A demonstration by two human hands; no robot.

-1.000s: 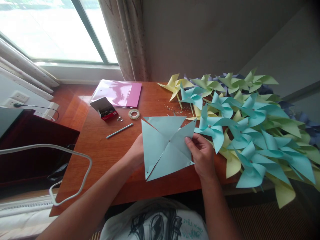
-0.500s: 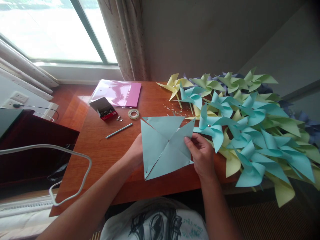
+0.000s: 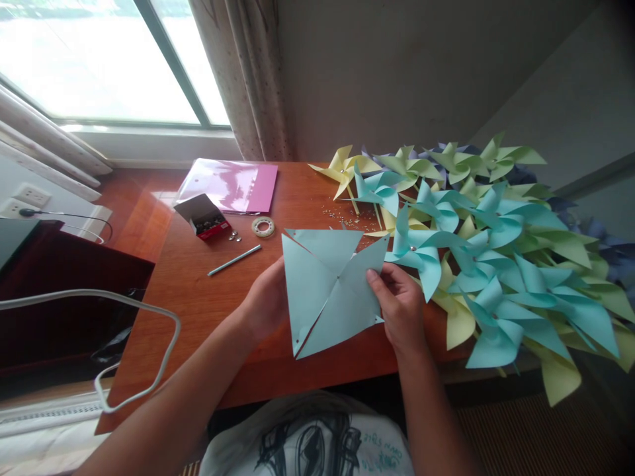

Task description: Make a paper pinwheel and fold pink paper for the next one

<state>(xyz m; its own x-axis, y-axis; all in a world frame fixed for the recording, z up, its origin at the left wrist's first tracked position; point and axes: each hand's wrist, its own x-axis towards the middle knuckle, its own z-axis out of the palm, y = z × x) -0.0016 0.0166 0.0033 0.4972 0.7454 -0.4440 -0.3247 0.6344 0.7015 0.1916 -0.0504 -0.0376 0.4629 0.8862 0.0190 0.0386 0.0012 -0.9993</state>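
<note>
A light blue square of paper (image 3: 347, 301) is held up over the table, slit from its corners toward the middle. Small holes show near some corners and at its centre. My right hand (image 3: 401, 301) pinches its right edge, thumb on the front and fingers behind. At the left edge is my left hand (image 3: 266, 301), its fingers hidden behind the sheet. Beyond the sheet lie a light blue paper stick (image 3: 234, 260), a roll of tape (image 3: 262, 227) and an open red box (image 3: 211, 228) of small metal parts, a few of them loose beside it.
Many finished paper pinwheels (image 3: 496, 317) in blue, green, yellow and purple crowd the right side. A pink folder (image 3: 260, 188) lies at the back of the wooden table (image 3: 193, 324). Tiny bits (image 3: 347, 217) are scattered near the pinwheels. A white cable (image 3: 176, 330) loops at the left.
The paper has shifted slightly right relative to the table and tilted a little. My left hand has turned and come slightly higher beside its edge. My right hand keeps its pinch.
</note>
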